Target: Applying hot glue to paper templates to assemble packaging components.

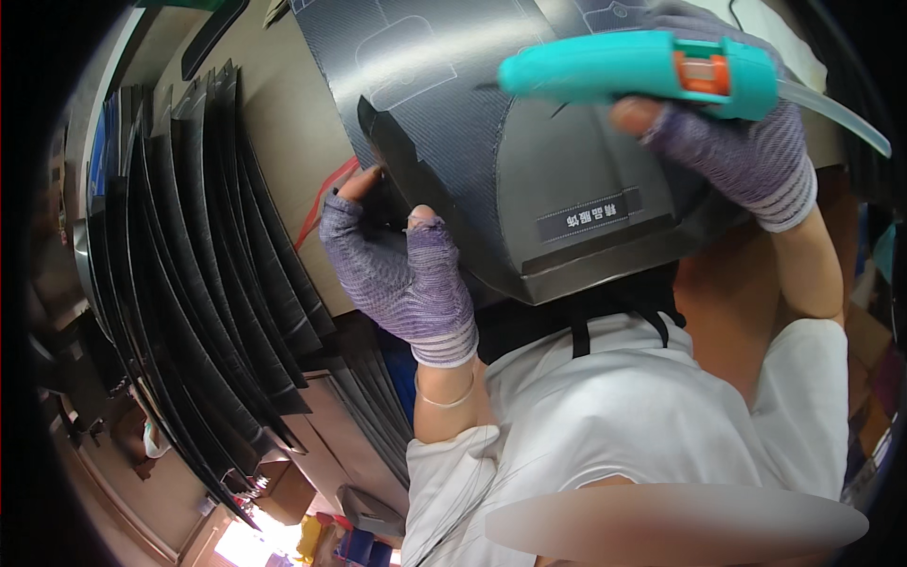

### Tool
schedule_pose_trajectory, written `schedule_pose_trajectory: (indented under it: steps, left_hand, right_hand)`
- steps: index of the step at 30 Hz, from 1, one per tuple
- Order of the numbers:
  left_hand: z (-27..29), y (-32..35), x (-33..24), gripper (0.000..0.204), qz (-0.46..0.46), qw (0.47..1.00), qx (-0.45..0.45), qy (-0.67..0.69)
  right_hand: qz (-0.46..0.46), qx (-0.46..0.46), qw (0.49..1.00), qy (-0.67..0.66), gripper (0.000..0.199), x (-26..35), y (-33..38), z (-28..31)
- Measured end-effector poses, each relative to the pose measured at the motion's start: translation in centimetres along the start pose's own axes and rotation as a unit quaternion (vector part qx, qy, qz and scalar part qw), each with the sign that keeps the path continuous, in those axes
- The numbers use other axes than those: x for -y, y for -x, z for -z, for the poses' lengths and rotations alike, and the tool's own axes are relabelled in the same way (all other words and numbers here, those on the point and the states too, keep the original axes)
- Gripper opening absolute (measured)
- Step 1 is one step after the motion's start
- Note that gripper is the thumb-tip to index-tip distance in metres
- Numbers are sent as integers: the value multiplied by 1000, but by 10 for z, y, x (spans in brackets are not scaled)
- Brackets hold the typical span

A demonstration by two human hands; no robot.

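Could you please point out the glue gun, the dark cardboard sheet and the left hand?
glue gun [624, 68], head view, teal body.
dark cardboard sheet [567, 180], head view, grey middle panel.
left hand [402, 274], head view, gloved back.

The glue gun [633, 68] is smooth turquoise plastic (orange trigger); the dark card sheet [491, 161] looks matt, weave-printed; gloves are knitted purple cloth.
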State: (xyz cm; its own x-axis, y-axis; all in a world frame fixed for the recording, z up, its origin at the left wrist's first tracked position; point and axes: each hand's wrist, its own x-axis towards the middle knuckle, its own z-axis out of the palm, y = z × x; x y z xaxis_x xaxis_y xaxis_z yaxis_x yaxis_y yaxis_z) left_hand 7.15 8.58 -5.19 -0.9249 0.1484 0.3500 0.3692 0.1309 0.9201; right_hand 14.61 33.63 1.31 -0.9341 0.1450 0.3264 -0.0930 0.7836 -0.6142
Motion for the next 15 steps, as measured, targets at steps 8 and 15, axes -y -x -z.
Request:
schedule_pose_trajectory:
  steps: [8,15]
  left_hand:
    - [2,4,-2,40,31,998,-14,60]
    - [1,5,-1,40,29,996,-11,81]
  right_hand:
    - [23,2,999,-41,36,19,-10,-24]
    - [28,-25,996,-77,39,13,-7,-31]
